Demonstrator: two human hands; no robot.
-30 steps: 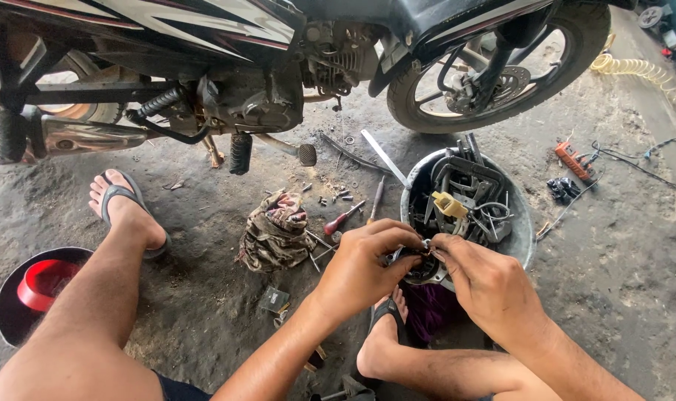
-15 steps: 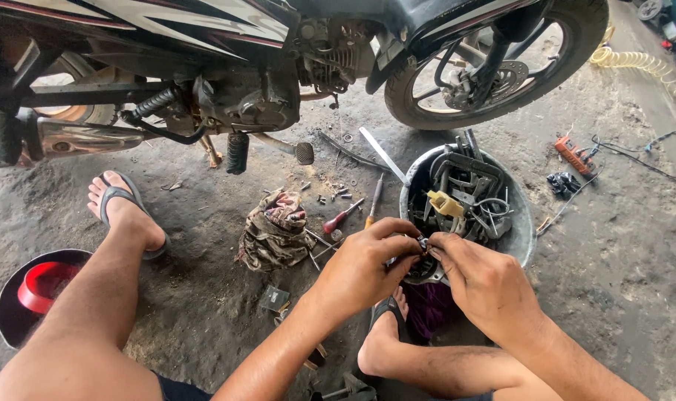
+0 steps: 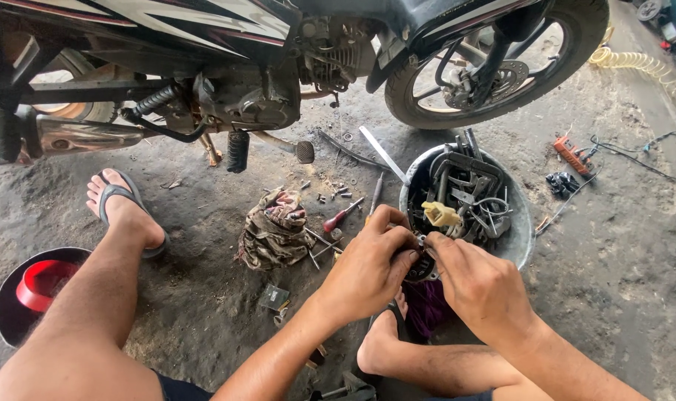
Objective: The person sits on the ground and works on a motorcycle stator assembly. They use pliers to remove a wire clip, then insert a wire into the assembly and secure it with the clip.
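**Two hands pinch a small part at the rim of a parts basin**

At the centre of the frame, the left hand (image 3: 371,263) and the right hand (image 3: 481,286) meet fingertip to fingertip, both closed on a small dark metal part (image 3: 420,241) held between them; its exact shape is too small to tell. The part sits just at the near rim of a round grey metal basin (image 3: 522,230), which is filled with dark tools and brackets and a pale yellow plastic connector (image 3: 440,214). Left of the hands, a crumpled camouflage-pattern rag (image 3: 273,230) lies on the dirty concrete floor (image 3: 204,297), with a red-handled screwdriver (image 3: 342,216) and scattered bolts just beside it. A black motorcycle (image 3: 241,82) spans the top of the frame. At lower left, a red round cap (image 3: 42,284) rests in a dark shallow dish (image 3: 7,319).
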